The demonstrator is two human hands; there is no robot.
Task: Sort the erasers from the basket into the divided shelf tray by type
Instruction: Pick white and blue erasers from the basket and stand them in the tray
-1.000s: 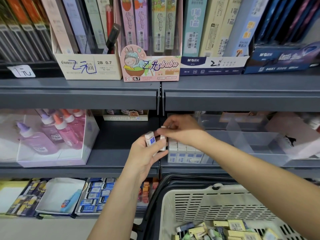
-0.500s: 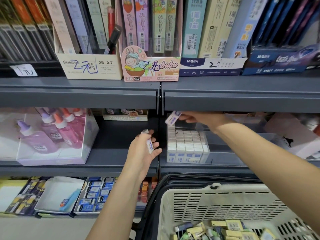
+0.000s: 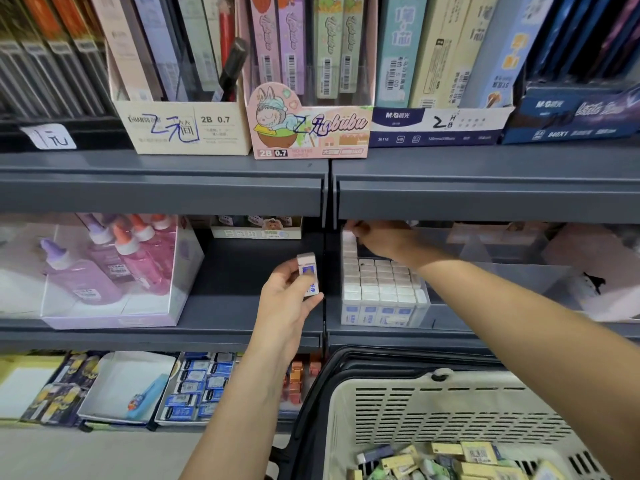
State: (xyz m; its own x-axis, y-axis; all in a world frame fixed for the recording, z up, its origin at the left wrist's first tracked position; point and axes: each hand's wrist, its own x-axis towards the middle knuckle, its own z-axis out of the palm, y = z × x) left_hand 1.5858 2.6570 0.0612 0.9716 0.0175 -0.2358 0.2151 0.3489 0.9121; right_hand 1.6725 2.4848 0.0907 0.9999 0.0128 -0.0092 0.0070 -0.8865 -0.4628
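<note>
The cream basket (image 3: 450, 410) sits at five o'clock, loose erasers heaped in its bottom, and the divided shelf tray (image 3: 424, 303) stands on the grey shelf (image 3: 242, 317) at three o'clock of centre, its near compartment packed with white erasers (image 3: 375, 282). Half a second ago the right hand (image 3: 377, 239) carried an eraser above the rows; now it has reached to the back at one o'clock, fingers pressing one white eraser down into the rear row. The left hand (image 3: 287, 306) still pinches a blue-labelled eraser (image 3: 308, 275), likely next.
</note>
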